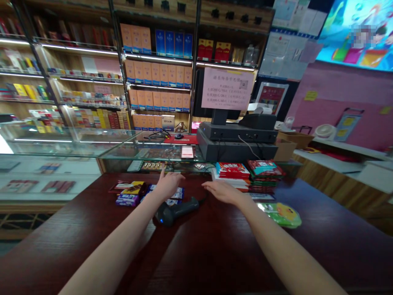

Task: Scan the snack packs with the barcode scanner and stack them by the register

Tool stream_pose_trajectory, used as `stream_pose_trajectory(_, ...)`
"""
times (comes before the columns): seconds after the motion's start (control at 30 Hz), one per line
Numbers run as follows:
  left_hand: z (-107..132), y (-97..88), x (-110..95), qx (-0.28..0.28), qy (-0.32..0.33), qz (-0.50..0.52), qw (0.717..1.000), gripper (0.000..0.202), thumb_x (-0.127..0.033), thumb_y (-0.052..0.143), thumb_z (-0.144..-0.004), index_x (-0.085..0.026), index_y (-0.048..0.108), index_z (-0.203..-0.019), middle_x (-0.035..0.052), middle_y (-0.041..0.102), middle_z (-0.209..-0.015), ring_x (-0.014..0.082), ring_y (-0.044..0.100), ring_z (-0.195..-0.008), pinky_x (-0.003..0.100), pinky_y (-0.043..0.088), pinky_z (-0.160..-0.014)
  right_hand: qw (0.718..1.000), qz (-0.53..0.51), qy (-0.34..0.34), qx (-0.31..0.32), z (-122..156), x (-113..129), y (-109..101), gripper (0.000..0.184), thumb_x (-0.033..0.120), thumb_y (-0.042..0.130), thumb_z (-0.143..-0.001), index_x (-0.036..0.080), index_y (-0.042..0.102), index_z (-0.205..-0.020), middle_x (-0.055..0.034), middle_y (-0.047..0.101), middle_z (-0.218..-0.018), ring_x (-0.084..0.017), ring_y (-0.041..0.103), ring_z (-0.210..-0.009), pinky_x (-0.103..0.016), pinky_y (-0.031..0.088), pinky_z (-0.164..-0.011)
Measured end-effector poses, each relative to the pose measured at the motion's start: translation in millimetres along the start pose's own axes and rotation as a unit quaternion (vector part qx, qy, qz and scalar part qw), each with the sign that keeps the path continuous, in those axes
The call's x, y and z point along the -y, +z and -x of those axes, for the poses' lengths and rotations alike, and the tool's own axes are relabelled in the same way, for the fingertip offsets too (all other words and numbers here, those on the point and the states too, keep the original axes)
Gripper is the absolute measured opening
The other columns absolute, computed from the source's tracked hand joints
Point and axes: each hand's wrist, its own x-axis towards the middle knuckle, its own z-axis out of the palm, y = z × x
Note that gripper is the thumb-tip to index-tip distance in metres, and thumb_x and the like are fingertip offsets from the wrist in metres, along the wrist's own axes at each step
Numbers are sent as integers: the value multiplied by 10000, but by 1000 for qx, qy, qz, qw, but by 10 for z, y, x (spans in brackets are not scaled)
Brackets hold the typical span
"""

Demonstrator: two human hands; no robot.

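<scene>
Left hand (170,185) located above the blue-purple packets (178,193); its fingers are seen apart, one raised, with nothing visibly gripped. Contact with the packets cannot be judged. Right hand (222,191) held palm-down in front of the stack of red-and-white packs (233,170); its fingers are extended and seen close together, not closed on anything.

Blue-purple packets: laid flat on the dark reddish-brown surface (215,254), glossy, pale lettering, partly covered by the left hand and forearm. A yellow-and-brown packet (134,187) is placed to their left, beside a small purple pile (127,200).

Red-and-white packs: stacked flat, top face red with white characters, pale edges below. Just to the right, a stack of dark red packets (265,176) is noted.

Barcode scanner (167,215): dark grey, blue light lit, laid nearer the wearer than the blue-purple packets.
</scene>
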Motion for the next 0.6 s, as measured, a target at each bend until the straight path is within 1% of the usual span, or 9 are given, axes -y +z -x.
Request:
stream_pose_trajectory(0.13, 89, 24, 213, 4, -27, 0, 1000, 461, -92, 404, -904, -318, 665, -1208, 23, 690, -1298, 245, 577, -1267, 643, 154, -1189, 999, -27, -15, -9, -129, 93, 105, 415, 275, 354, -1034, 214, 602, -1362, -80, 673, -1340, -235, 628, -1226, -366, 439, -1064)
stream_pose_trajectory(0.3, 176, 113, 440, 10, -58, 20, 998, 401, -179, 380, -964, -331, 675, -1189, 29, 687, -1309, 265, 580, -1265, 684, 137, -1173, 997, -68, -38, -23, -295, 215, 266, 408, 282, 366, -1031, 223, 614, -1349, -77, 688, -1318, -241, 641, -1210, -385, 442, -1062)
stream_pose_trajectory(0.47, 252, 160, 619, 12, -87, 31, 996, 390, -216, 378, -977, -341, 682, -1188, 34, 702, -1288, 275, 598, -1252, 699, 138, -1164, 993, -99, -54, -32, -428, 339, 358, 401, 278, 369, -1026, 260, 626, -1334, -54, 699, -1301, -237, 649, -1199, -391, 453, -1046)
stream_pose_trajectory(0.6, 319, 182, 732, -5, -99, 25, 995, 379, -216, 390, -970, -327, 693, -1168, 45, 727, -1233, 283, 619, -1223, 717, 139, -1154, 991, -116, -64, -31, -519, 408, 412, 400, 279, 367, -1029, 255, 624, -1335, -66, 701, -1294, -240, 650, -1196, -390, 462, -1028)
